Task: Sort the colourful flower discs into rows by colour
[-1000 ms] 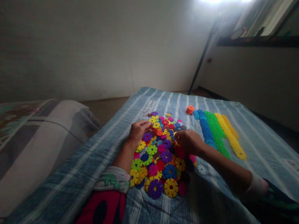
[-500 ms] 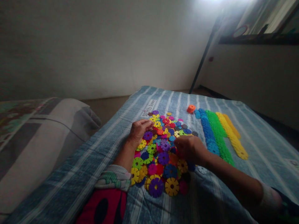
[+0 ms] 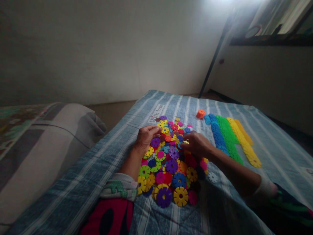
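A heap of flat, notched plastic discs (image 3: 168, 161) in purple, yellow, green, red, pink and blue lies on a blue striped bedsheet (image 3: 102, 169). My left hand (image 3: 145, 138) rests at the heap's left edge, fingers curled with their tips on the discs. My right hand (image 3: 198, 143) lies on the heap's right side, fingers bent and pinched over small discs; what they grip is hidden. To the right lie sorted rows: blue (image 3: 216, 133), green (image 3: 227, 137), yellow (image 3: 244, 145), plus an orange stack (image 3: 201, 114).
A grey pillow (image 3: 44, 147) lies at the left. A pale wall stands behind the bed. A dark pole (image 3: 212, 65) leans at the far corner below a dark shelf (image 3: 269, 40). A white disc (image 3: 213, 177) sits alone beside my right forearm.
My right hand has moved up and away from me over the heap, towards its far right side. My left hand has stayed in place.
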`<action>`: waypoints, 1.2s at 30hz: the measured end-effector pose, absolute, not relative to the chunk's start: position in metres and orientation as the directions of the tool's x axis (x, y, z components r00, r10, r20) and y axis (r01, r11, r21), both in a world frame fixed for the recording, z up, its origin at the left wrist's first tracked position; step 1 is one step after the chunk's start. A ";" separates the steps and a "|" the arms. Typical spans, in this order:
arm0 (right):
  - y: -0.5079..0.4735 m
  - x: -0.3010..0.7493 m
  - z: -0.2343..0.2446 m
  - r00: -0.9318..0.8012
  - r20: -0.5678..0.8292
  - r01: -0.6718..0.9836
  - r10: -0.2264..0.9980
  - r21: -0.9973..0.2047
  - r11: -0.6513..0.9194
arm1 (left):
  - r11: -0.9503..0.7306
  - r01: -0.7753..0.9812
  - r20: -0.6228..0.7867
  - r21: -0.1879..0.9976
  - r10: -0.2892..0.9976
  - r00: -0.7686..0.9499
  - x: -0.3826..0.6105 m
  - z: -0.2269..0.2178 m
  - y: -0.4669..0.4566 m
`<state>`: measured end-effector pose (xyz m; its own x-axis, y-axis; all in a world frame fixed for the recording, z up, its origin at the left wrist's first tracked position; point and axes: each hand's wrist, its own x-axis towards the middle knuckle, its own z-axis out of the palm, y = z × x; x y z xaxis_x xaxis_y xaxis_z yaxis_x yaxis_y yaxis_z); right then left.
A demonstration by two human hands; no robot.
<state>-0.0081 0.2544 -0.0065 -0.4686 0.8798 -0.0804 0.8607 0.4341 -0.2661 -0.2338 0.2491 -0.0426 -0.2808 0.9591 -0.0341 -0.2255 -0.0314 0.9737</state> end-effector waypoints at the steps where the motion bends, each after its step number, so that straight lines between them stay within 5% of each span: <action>1: 0.254 -0.009 -0.006 -0.471 -0.099 0.866 0.876 -0.239 0.439 | -0.032 -0.227 -0.034 0.973 0.959 -0.282 -0.234 -0.043 0.249; 9: 0.253 -0.014 -0.008 -0.477 -0.104 0.877 0.873 -0.126 0.464 | -0.027 -0.226 -0.039 0.974 0.959 -0.280 -0.234 -0.043 0.249; 24: 0.264 -0.018 -0.005 -0.476 -0.174 0.812 0.862 -0.462 0.355 | -0.035 -0.240 -0.034 0.970 0.960 -0.277 -0.235 -0.044 0.250; 36: 0.269 -0.016 -0.016 -0.472 -0.166 0.762 0.866 -0.571 0.306 | -0.032 -0.243 -0.038 0.969 0.960 -0.278 -0.234 -0.044 0.250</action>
